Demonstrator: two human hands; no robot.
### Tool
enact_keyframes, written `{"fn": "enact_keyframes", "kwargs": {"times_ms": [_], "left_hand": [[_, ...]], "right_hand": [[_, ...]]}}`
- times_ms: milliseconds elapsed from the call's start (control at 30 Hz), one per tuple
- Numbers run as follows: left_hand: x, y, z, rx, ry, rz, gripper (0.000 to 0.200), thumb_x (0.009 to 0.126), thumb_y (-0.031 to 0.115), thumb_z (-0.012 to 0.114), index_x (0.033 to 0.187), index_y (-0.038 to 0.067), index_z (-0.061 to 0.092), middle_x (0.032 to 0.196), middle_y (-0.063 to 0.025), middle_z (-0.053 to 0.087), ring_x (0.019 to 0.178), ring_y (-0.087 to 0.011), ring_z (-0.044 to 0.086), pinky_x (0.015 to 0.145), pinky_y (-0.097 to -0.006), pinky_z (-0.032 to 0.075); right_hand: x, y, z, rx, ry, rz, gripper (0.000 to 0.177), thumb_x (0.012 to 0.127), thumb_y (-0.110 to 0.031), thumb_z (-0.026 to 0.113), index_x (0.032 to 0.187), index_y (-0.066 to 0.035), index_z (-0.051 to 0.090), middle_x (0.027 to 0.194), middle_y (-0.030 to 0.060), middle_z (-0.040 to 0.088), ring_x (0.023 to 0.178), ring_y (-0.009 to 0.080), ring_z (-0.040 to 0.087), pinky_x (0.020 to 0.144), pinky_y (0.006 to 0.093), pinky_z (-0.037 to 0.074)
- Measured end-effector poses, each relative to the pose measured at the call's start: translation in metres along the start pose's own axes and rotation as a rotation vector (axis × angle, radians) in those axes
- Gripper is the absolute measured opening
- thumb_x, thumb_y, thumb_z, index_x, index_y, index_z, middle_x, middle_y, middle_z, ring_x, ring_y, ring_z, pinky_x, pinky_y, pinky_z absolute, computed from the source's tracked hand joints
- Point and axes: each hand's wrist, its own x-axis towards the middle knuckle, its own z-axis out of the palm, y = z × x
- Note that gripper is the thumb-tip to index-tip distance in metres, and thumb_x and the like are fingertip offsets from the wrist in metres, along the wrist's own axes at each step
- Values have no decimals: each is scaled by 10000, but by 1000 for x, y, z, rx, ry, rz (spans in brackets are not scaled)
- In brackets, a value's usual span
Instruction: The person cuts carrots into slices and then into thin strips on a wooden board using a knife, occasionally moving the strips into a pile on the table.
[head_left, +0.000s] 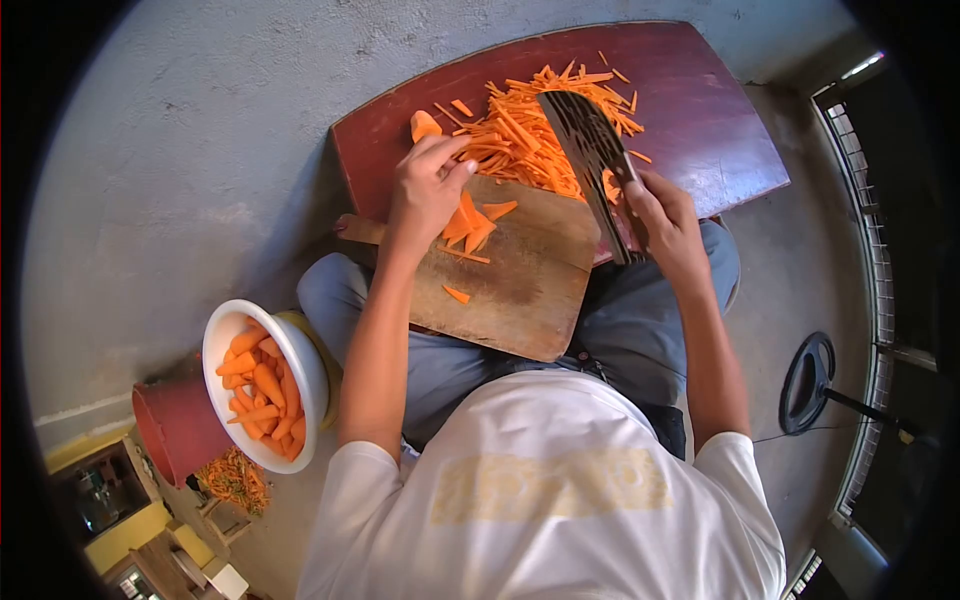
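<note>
My right hand (pixel 668 222) is closed round the handle of a broad-bladed cleaver (pixel 578 140), its blade held tilted over the right edge of the wooden cutting board (pixel 520 265). Above the board's left part is my left hand (pixel 432 185), thumb and fingers apart, with nothing visible between them. Just beyond its fingers a chunk of carrot (pixel 425 126) lies on the red table. Below that hand, several carrot slices (pixel 468 222) rest on the board, along with a few loose strips. A large heap of carrot strips (pixel 520 130) spreads past the board's far edge, partly hidden by the blade.
The dark red table (pixel 700 100) stands against a grey wall (pixel 250 120). The board lies partly over my lap. At my left is a white bowl (pixel 318 385) of whole peeled carrots, near a red bucket (pixel 180 425) and peelings (pixel 235 480). A black ring-shaped object (pixel 790 385) stands at right.
</note>
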Motion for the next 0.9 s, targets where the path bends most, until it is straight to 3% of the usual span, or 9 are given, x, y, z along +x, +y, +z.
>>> {"fn": "enact_keyframes", "kwargs": {"times_ms": [67, 167, 300, 467, 600, 700, 733, 900], "left_hand": [[-23, -1, -15, 62, 68, 10, 315, 975, 33, 834, 1274, -52, 789, 1160, -146, 785, 890, -232, 787, 792, -350, 633], [-59, -9, -31, 116, 2, -117, 316, 970, 43, 843, 1266, -52, 790, 1167, -152, 780, 892, -230, 778, 786, -359, 625], [-111, 15, -33, 219, -104, -28, 345, 925, 79, 878, 1229, -51, 782, 1144, -171, 750, 1015, -357, 743, 926, -458, 596], [-168, 24, -29, 422, -121, 9, 410, 898, 84, 879, 1267, -42, 753, 1201, -166, 696, 1142, -395, 675, 1005, -492, 554], [-173, 20, -33, 355, -119, -3, 387, 884, 41, 879, 1245, -33, 759, 1209, -171, 696, 1148, -398, 671, 1003, -489, 547], [-170, 17, -31, 319, -115, -5, 337, 886, 22, 870, 1201, -38, 768, 1169, -160, 686, 1114, -388, 671, 985, -485, 549], [-170, 16, -30, 306, -113, -9, 315, 888, 20, 866, 1182, -42, 770, 1151, -154, 676, 1101, -381, 668, 978, -486, 548], [-165, 7, -27, 240, -108, 10, 266, 899, -21, 840, 1155, -45, 770, 1112, -155, 676, 1048, -375, 679, 924, -474, 558]], "right_hand": [[-17, -1, 1, 26, -27, 64, 363, 1190, -368, 600, 1133, -27, 707, 783, -21, 622, 607, 66, 562, 544, 252, 415], [-37, 4, 1, 52, -60, 118, 426, 1198, -419, 578, 1190, -18, 722, 819, -10, 632, 608, 67, 573, 543, 237, 416], [-58, 23, 0, 117, -100, 173, 451, 1192, -424, 593, 1276, -4, 735, 806, -9, 608, 594, 68, 561, 533, 233, 406], [-81, 31, 3, 112, -148, 282, 527, 1169, -452, 626, 1322, 46, 711, 761, 22, 610, 526, 61, 494, 487, 236, 350], [-82, 37, -4, 186, -346, 382, 528, 1174, -429, 618, 1282, 80, 705, 696, 34, 589, 469, 63, 434, 454, 239, 325], [-77, 37, 5, 216, -360, 389, 521, 1173, -431, 618, 1255, 75, 716, 705, 36, 604, 469, 59, 439, 451, 238, 325], [-73, 31, 7, 228, -366, 394, 473, 1177, -358, 610, 1246, 94, 729, 723, 24, 616, 491, 64, 458, 487, 242, 353], [-66, 48, 13, 305, -377, 404, 494, 1169, -397, 613, 1217, 79, 734, 722, 41, 640, 470, 63, 460, 460, 236, 351]]}}
